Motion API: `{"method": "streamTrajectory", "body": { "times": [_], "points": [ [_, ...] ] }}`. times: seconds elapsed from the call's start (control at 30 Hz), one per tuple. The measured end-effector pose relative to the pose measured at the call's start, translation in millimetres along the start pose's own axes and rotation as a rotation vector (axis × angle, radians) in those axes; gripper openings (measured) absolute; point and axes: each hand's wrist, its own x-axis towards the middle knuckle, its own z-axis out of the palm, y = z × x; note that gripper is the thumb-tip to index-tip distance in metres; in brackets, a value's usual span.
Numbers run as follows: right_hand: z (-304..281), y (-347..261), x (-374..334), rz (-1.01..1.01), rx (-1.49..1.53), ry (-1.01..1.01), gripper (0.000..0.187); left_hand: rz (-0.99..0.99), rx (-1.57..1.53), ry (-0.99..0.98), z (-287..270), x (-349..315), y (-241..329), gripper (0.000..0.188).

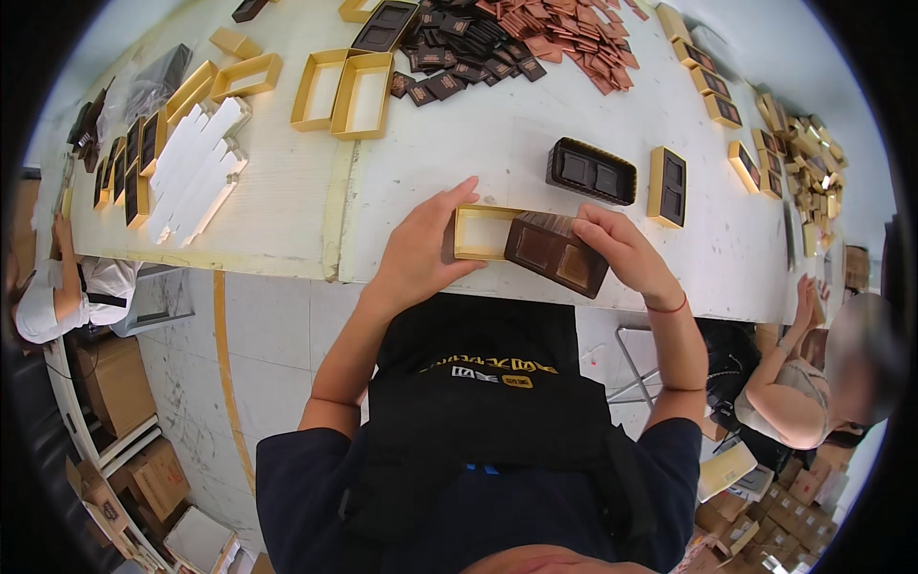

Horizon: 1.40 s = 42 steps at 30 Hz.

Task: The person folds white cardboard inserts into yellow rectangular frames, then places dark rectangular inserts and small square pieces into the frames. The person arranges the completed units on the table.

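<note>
My left hand (416,241) grips the left end of a shallow gold cardboard box (483,231), thumb on its near side and fingers on its far side. The box lies open side up by the table's front edge, and its inside shows bare at the left. In my right hand (626,251) is a stack of brown plastic insert trays (557,253) with two square recesses on top. This stack is tilted and overlaps the box's right end; whether it touches the box I cannot tell. Just beyond lies a stack of black insert trays (591,172), beside a gold box with a dark insert (667,187).
Dark packets (459,57) and copper-coloured packets (574,38) are heaped at the far side. Gold boxes (361,94) and white folded card pieces (196,172) lie to the left. More boxes (717,96) line the right. A co-worker (794,383) sits at right, another (81,287) at left.
</note>
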Motion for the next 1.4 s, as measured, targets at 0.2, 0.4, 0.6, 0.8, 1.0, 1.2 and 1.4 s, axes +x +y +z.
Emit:
{"method": "streamTrajectory", "body": {
  "times": [0.2,0.4,0.6,0.8,1.0,1.2,1.4],
  "points": [
    [16,2,24,-0.023,-0.137,0.14,0.02,0.116,0.009,-0.025,1,2,-1,0.096],
    [68,-11,46,-0.604,-0.558,0.499,0.018,0.096,0.026,-0.104,-3,3,2,0.082],
    [83,-14,49,-0.225,-0.146,0.492,0.009,0.179,0.122,-0.035,1,3,0,0.076],
    [79,-6,62,-0.263,-0.249,0.366,0.01,0.215,0.163,-0.047,1,4,0,0.08],
    [98,3,75,-0.411,-0.466,0.59,0.013,0.17,0.255,-0.073,7,2,-2,0.078],
    [88,8,45,-0.58,-0.363,0.467,0.013,0.217,0.364,0.007,13,-8,-3,0.066],
    [69,29,-12,-0.694,-0.614,0.545,0.047,0.27,0.3,0.092,-19,-3,-15,0.059]
  ]
}}
